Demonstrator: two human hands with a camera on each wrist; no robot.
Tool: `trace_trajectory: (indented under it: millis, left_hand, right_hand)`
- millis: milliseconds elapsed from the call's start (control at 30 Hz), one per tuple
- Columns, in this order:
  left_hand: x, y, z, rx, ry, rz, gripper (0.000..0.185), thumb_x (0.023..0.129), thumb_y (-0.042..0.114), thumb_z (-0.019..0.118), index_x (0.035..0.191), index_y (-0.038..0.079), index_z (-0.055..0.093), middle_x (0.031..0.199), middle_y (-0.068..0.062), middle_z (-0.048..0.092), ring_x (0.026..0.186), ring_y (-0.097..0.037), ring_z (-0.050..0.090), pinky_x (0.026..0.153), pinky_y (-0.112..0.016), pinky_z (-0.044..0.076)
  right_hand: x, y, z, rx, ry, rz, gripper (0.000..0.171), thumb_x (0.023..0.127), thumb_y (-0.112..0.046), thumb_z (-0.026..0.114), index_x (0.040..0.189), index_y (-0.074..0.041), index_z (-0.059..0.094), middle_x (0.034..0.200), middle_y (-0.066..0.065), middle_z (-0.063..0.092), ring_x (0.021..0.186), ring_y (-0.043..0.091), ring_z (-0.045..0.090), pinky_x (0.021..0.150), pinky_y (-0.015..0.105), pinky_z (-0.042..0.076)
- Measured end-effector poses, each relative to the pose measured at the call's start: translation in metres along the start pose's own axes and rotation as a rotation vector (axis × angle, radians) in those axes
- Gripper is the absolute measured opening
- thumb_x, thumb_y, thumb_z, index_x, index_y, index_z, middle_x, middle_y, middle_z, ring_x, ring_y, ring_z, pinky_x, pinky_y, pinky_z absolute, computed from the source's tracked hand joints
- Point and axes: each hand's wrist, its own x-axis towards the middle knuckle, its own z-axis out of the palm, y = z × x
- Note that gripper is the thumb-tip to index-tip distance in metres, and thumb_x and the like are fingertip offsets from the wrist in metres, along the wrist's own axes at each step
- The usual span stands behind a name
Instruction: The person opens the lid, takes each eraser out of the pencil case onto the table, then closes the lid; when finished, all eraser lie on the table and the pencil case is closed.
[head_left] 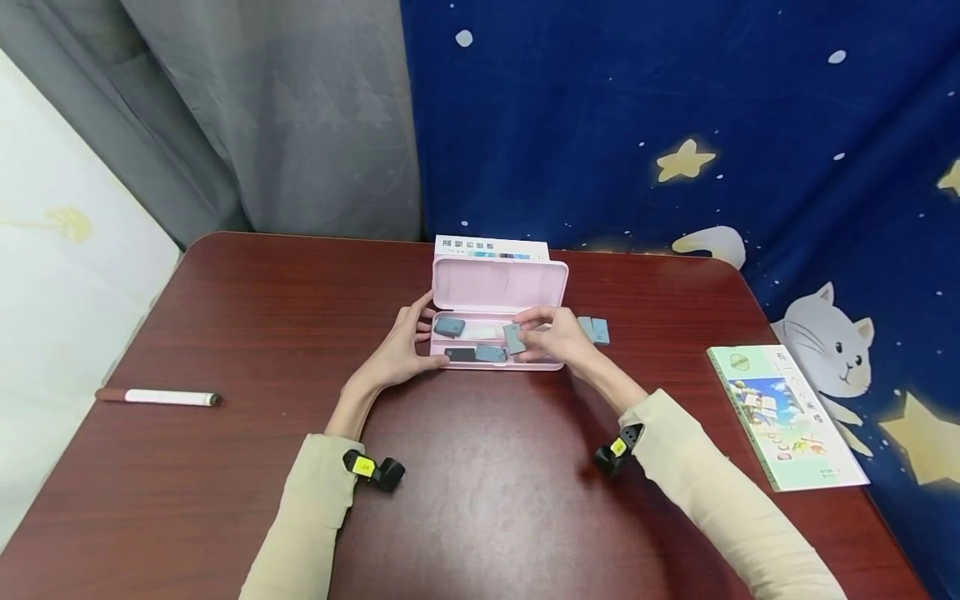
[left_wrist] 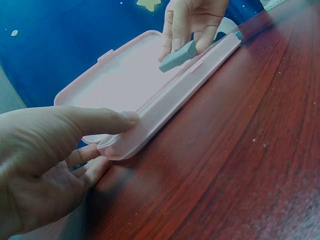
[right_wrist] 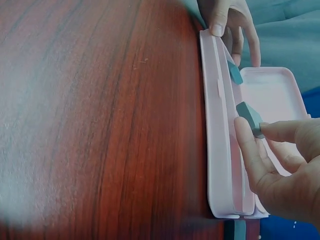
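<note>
An open pink pencil case [head_left: 499,284] stands on the table, lid tipped back. My left hand [head_left: 401,350] holds its left end, the thumb on the front edge and the other fingers around the end. Between thumb and fingers, my right hand [head_left: 558,337] pinches a grey-green eraser-like block [right_wrist: 250,119] just above the case's tray. Inside the tray lie a blue-grey block [head_left: 450,327] at the back left, a dark block [head_left: 460,355] and a lighter blue block [head_left: 491,354] along the front, and a white piece [head_left: 480,332]. The right hand hides part of the tray's right end.
Right of the case, two blue-grey blocks [head_left: 600,331] lie side by side. A white box [head_left: 491,247] stands behind the lid. A marker [head_left: 171,397] lies on the far left, and a green-covered book [head_left: 783,417] near the table's right edge. Curtains [head_left: 600,125] hang behind.
</note>
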Motion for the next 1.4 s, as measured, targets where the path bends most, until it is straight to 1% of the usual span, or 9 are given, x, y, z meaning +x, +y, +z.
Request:
trace_trajectory:
  millis: [100, 233, 367, 600, 833, 933, 1133, 1267, 1400]
  left_hand:
    - [0.000, 0.000, 0.000, 0.014, -0.004, -0.008, 0.108, 0.072, 0.003, 0.084, 0.155, 0.012, 0.014, 0.131, -0.020, 0.034, 0.113, -0.032, 0.043, 0.103, -0.043, 0.042]
    - [0.000, 0.001, -0.002, 0.029, -0.004, -0.013, 0.107, 0.073, 0.002, 0.083, 0.155, 0.010, 0.014, 0.131, -0.019, 0.034, 0.113, -0.030, 0.043, 0.102, -0.042, 0.043]
    - [-0.001, 0.001, -0.002, 0.023, -0.001, -0.010, 0.107, 0.073, 0.002, 0.083, 0.154, 0.010, 0.014, 0.131, -0.020, 0.034, 0.113, -0.031, 0.043, 0.102, -0.042, 0.043]
    - [-0.002, 0.001, -0.002, 0.024, -0.001, -0.022, 0.108, 0.073, 0.002, 0.083, 0.155, 0.010, 0.013, 0.132, -0.021, 0.034, 0.114, -0.033, 0.042, 0.103, -0.044, 0.042]
    - [-0.009, 0.040, -0.006, -0.031, -0.021, -0.023, 0.102, 0.074, -0.007, 0.078, 0.152, -0.003, 0.013, 0.132, -0.033, 0.030, 0.116, -0.046, 0.040, 0.103, -0.053, 0.038]
    - [-0.009, 0.040, -0.006, -0.036, -0.023, -0.016, 0.102, 0.074, -0.007, 0.078, 0.152, -0.003, 0.013, 0.132, -0.033, 0.030, 0.115, -0.046, 0.040, 0.103, -0.053, 0.038]
    - [-0.007, 0.041, -0.005, -0.034, -0.024, -0.007, 0.102, 0.073, -0.006, 0.079, 0.152, -0.003, 0.014, 0.131, -0.033, 0.031, 0.115, -0.046, 0.040, 0.103, -0.053, 0.038]
    - [-0.008, 0.041, -0.005, -0.035, -0.026, -0.014, 0.102, 0.074, -0.007, 0.079, 0.152, -0.003, 0.014, 0.132, -0.034, 0.031, 0.115, -0.046, 0.040, 0.103, -0.053, 0.038]
    - [-0.008, 0.040, -0.005, -0.038, -0.028, -0.020, 0.101, 0.074, -0.007, 0.078, 0.152, -0.002, 0.013, 0.132, -0.034, 0.030, 0.116, -0.046, 0.040, 0.104, -0.053, 0.038]
  right_hand:
    - [-0.001, -0.001, -0.003, 0.001, 0.017, 0.008, 0.030, 0.088, 0.010, 0.061, 0.118, 0.011, 0.059, 0.098, 0.019, 0.054, 0.070, 0.018, 0.066, 0.069, 0.040, 0.058]
    - [-0.001, -0.004, -0.008, -0.042, 0.041, 0.005, 0.029, 0.088, 0.008, 0.061, 0.117, 0.010, 0.060, 0.099, 0.018, 0.057, 0.069, 0.020, 0.065, 0.070, 0.042, 0.058]
    - [0.001, -0.008, -0.012, -0.073, 0.050, -0.009, 0.030, 0.088, 0.007, 0.062, 0.119, 0.009, 0.060, 0.100, 0.018, 0.057, 0.073, 0.018, 0.063, 0.072, 0.045, 0.058]
    - [-0.001, -0.009, -0.023, -0.037, 0.065, -0.009, 0.031, 0.090, 0.009, 0.058, 0.122, 0.012, 0.057, 0.103, 0.020, 0.056, 0.072, 0.018, 0.062, 0.075, 0.044, 0.057]
    - [-0.001, -0.003, -0.034, -0.050, 0.091, 0.002, 0.032, 0.091, 0.007, 0.059, 0.123, 0.009, 0.058, 0.108, 0.021, 0.057, 0.074, 0.019, 0.060, 0.074, 0.041, 0.058]
    - [-0.002, -0.002, -0.039, -0.052, 0.100, -0.003, 0.031, 0.091, 0.008, 0.058, 0.123, 0.010, 0.058, 0.109, 0.021, 0.056, 0.074, 0.020, 0.060, 0.074, 0.041, 0.058]
    - [-0.006, 0.001, -0.052, -0.056, 0.113, -0.024, 0.033, 0.092, 0.009, 0.056, 0.124, 0.012, 0.056, 0.110, 0.023, 0.057, 0.073, 0.017, 0.064, 0.074, 0.042, 0.057]
    - [-0.008, 0.004, -0.061, -0.067, 0.126, -0.008, 0.033, 0.092, 0.008, 0.056, 0.125, 0.012, 0.055, 0.111, 0.024, 0.057, 0.072, 0.017, 0.064, 0.074, 0.040, 0.058]
    - [-0.012, 0.006, -0.070, -0.079, 0.132, 0.007, 0.035, 0.093, 0.007, 0.056, 0.127, 0.013, 0.053, 0.116, 0.027, 0.056, 0.070, 0.017, 0.063, 0.073, 0.038, 0.058]
